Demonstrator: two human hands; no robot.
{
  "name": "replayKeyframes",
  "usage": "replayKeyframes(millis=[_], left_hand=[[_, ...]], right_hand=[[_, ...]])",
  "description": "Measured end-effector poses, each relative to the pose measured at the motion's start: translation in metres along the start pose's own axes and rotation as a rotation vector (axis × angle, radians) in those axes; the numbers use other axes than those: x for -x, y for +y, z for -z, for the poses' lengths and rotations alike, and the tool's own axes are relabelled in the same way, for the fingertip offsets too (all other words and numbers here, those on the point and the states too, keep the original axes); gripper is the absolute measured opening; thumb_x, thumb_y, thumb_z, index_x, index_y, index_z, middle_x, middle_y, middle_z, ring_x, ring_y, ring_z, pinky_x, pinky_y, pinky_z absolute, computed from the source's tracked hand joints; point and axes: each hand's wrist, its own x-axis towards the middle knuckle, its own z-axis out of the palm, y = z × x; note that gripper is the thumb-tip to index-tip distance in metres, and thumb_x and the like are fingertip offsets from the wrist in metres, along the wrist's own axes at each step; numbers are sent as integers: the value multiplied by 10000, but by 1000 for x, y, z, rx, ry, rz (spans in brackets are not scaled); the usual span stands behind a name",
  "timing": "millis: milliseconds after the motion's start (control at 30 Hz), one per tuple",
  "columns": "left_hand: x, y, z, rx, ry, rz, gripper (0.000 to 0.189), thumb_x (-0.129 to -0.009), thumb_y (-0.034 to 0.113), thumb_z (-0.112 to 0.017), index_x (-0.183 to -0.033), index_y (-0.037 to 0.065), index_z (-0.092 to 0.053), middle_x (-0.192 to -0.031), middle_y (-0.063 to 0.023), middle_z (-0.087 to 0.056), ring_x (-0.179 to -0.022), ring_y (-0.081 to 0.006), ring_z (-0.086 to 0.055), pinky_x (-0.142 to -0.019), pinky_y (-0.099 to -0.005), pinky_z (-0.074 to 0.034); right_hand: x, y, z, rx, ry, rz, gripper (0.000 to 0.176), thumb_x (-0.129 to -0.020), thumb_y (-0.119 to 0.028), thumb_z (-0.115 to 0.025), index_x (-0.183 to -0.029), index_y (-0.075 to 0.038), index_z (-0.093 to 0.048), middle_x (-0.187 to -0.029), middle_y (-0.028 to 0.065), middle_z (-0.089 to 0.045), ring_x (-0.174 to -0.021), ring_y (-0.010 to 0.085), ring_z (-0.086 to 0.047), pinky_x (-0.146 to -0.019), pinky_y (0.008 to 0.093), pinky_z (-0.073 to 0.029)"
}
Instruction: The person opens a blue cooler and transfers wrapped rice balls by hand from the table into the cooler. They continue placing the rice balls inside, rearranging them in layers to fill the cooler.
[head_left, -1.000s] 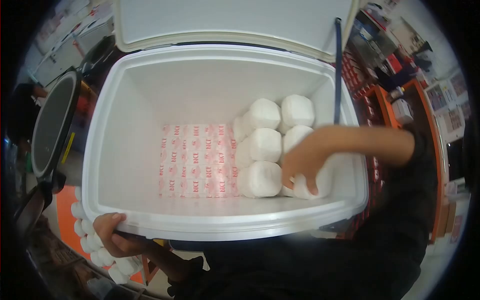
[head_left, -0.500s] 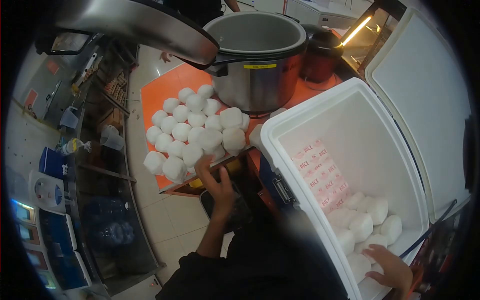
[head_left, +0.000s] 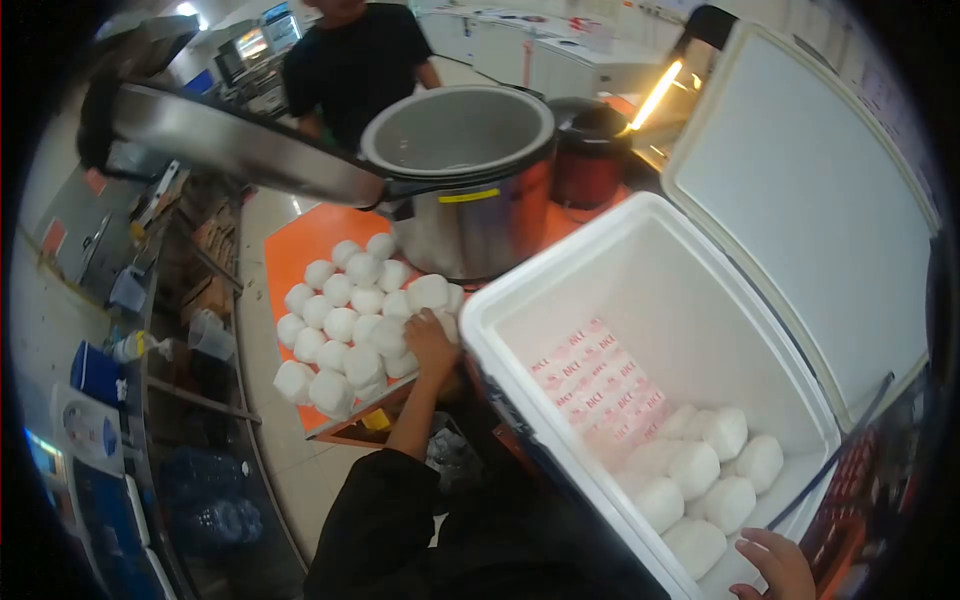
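My left hand [head_left: 431,348] is at the right side of a pile of round white wrapped packs [head_left: 340,323] on an orange table. Its fingers are curled against one of those packs; the palm side is hidden. At the lower right, my right hand [head_left: 778,568] is over the near rim of a white-lined cooler box [head_left: 640,235]. Its fingers are spread, with nothing seen in them. Several similar wrapped packs [head_left: 692,470] sit in the bottom of the cooler, just beyond this hand.
A large steel cooker [head_left: 455,235] with its lid [head_left: 250,150] raised stands behind the pile. The cooler's lid [head_left: 800,210] is swung open on the right. Printed pink sheets [head_left: 600,385] lie inside the cooler. Another person [head_left: 355,70] stands beyond the table. Metal shelving [head_left: 210,440] is at left.
My left hand has moved from in front of the pile onto a pack at its right side. My right hand has drawn back from the packs in the cooler. The view has tilted up.
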Motion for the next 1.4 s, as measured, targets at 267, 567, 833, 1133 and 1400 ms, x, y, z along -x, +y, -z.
replayKeyframes(millis=[267, 567, 833, 1133, 1400], left_hand=[[32, -17, 57, 476, -150, 97, 426, -804, 263, -466, -1105, -39, -465, -1083, -170, -523, -1012, -283, -491, -854, -390, -375], [-11, 189, 274, 1117, -48, -681, 786, -643, 404, -624, -1266, 39, -314, -1188, -132, -421, -1024, -246, -480, -744, -326, -421], [44, 438, 206, 802, -1116, -1400, 708, -533, 26, -633, -1185, 62, -360, -1125, -151, -431, -1080, -293, -423, -925, -347, -335], [161, 484, 107, 890, -1106, -1654, 697, -606, -1, -609, -1238, 85, -326, -1220, -201, -312, -1107, -384, -354, -904, -386, -350], [173, 465, 123, 778, -1185, -1368, 829, -645, -73, -524, -1350, 62, -109, -1286, -239, -196, -1189, -452, -213, -990, -445, -255]], right_hand=[[21, 49, -40, -224, 326, -127, 541, -644, -101, -675, -1153, -70, -494, -1135, 118, -514, -1009, 278, -506, -825, 349, -403], [18, 69, -68, -347, 452, -8, 468, -718, -157, -640, -1152, -74, -486, -1127, 82, -530, -1004, 244, -528, -801, 341, -449], [28, 70, -79, -319, 696, 15, 442, -698, -151, -650, -1112, -68, -519, -1061, 77, -572, -926, 240, -567, -748, 323, -458], [36, 72, -87, -383, 855, 23, 361, -692, -112, -648, -1037, -44, -566, -965, 79, -604, -819, 230, -582, -692, 320, -454], [39, 77, -84, -407, 794, 92, 386, -658, -105, -654, -1022, -15, -566, -943, 124, -605, -781, 265, -583, -670, 333, -450]])
